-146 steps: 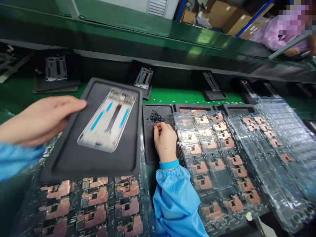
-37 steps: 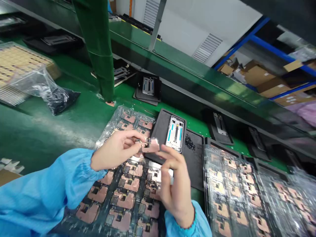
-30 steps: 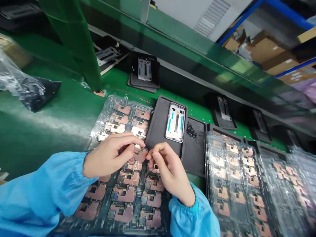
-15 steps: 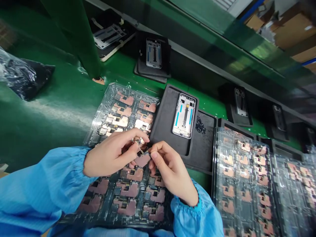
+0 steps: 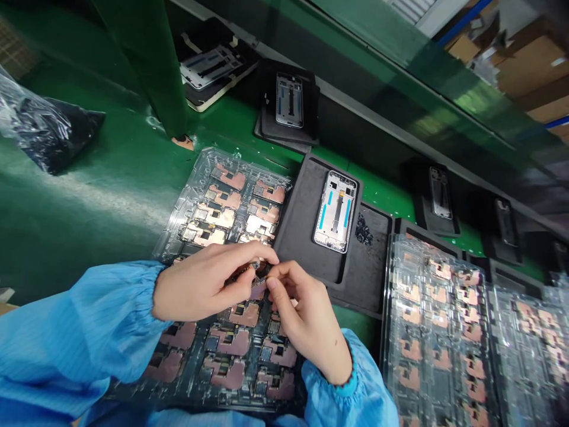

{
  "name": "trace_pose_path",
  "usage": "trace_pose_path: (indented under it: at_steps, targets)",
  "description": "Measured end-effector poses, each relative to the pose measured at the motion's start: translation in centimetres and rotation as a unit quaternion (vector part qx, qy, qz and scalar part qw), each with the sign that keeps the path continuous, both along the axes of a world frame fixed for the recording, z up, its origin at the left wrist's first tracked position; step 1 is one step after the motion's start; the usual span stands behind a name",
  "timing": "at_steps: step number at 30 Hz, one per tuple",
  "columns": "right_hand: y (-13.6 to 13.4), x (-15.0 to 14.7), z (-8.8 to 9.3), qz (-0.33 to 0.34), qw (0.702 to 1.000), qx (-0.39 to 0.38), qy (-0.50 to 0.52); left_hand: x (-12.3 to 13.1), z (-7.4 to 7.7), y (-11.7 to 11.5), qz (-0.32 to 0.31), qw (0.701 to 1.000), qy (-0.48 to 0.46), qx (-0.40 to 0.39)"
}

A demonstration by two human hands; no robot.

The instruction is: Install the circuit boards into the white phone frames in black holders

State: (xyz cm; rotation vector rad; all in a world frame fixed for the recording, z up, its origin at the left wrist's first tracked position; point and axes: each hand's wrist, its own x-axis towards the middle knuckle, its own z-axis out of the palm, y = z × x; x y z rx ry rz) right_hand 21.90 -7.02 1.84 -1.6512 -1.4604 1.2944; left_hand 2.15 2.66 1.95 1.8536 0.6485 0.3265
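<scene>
Between my two hands is a small phone circuit board (image 5: 258,289) with a copper-coloured face, mostly covered by my fingers. My left hand (image 5: 211,281) grips its left side between thumb and fingers. At the right edge, my right hand (image 5: 306,311) pinches with thumb and forefinger; whether it also holds a smaller part cannot be seen. Both hands are above a clear plastic tray (image 5: 178,237) holding rows of similar boards. Behind them, a silver phone frame (image 5: 335,212) with blue strips lies in a black foam tray (image 5: 296,237).
Small black parts (image 5: 363,230) lie heaped on another dark tray right of the frame. Further right stand more clear trays (image 5: 427,332) of boards. A green post (image 5: 146,71) rises at the back left, near a black plastic bag (image 5: 57,133). More phone frames (image 5: 290,101) line the back.
The board has tilted, so less of its copper face shows between my fingers. My hands have come slightly closer together. The whole view has shifted a little.
</scene>
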Motion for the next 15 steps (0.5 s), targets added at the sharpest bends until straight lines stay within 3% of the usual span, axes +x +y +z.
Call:
trace_pose_path:
  at_steps: [2,4,7,9,15]
  targets:
    - [-0.05,0.20,0.16,0.025,0.999,0.001,-0.024,-0.09,-0.05,0.04,-0.028,1.000,0.005,-0.001]
    - [-0.05,0.39,0.22,0.025,0.999,-0.029,0.017,-0.15,-0.12,-0.07,-0.021,0.997,-0.011,-0.072]
    - [0.05,0.64,0.34,-0.007,0.980,-0.114,0.161,-0.09,-0.12,-0.43,0.050,0.972,-0.043,-0.225]
    - [0.17,0.80,0.54,-0.029,0.963,-0.144,0.226,0.01,-0.04,-0.60,0.089,0.953,-0.054,-0.284]
    - [0.21,0.62,0.91,-0.049,0.955,-0.155,0.249,0.03,-0.07,-0.58,0.087,0.942,-0.075,-0.316]
